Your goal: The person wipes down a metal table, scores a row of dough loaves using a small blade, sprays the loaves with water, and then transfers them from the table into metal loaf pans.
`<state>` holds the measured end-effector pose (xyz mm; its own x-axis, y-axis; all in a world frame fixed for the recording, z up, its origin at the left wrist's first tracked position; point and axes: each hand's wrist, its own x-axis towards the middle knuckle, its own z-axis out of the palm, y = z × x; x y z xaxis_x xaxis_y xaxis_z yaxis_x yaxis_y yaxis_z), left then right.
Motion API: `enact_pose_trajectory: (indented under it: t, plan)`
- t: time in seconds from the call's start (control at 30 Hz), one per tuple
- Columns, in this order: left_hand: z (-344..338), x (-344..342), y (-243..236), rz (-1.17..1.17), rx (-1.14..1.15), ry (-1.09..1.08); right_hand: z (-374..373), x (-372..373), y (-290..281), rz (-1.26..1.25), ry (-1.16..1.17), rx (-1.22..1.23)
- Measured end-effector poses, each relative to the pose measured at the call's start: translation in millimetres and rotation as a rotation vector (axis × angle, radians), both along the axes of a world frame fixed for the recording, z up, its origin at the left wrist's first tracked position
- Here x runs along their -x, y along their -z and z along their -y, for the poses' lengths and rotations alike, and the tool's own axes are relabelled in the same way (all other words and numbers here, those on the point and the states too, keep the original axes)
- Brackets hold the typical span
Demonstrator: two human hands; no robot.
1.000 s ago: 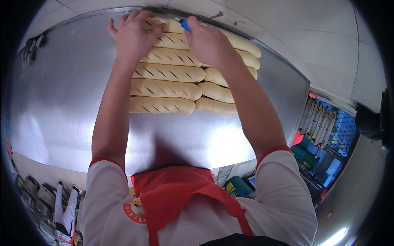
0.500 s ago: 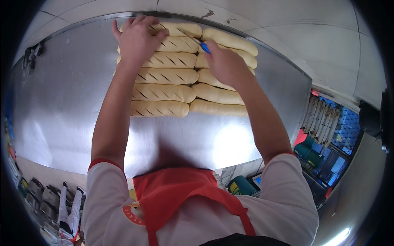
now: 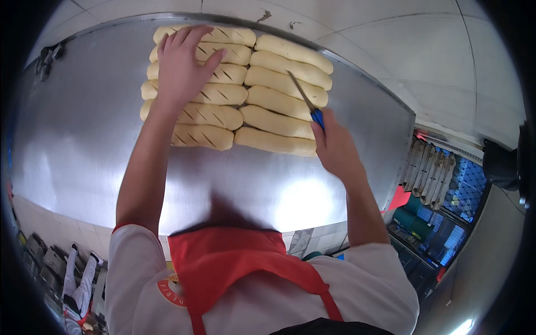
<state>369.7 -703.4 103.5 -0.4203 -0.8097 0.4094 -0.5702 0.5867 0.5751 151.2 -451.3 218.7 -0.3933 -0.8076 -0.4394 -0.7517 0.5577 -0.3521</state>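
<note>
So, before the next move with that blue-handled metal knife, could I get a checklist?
1. Blue-handled metal knife held in right hand: ok.
2. Left hand clear of the knife: ok.
3. Left column of long, pale dough loaves scored: ok, slanting cuts show.
4. Right column of long, pale dough loaves scored: not ok, no cuts visible.
5. Knife raised off the loaves: cannot tell from this view.

Head-worn fisheye looks down — onto the table (image 3: 84, 151).
</note>
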Motion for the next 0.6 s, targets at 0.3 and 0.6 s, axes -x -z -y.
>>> enact_pose_trajectory:
  t: [0.3,0.6]
  plan:
    - [-204.3,-63.9,5.9,0.179,-0.036,0.121,-130.8,-61.1,59.7,0.225,-0.147,0.147]
    - [-210.7,-35.0,26.9,0.180,0.067,0.019,-90.0,-83.7,83.6,-0.020,-0.198,0.101]
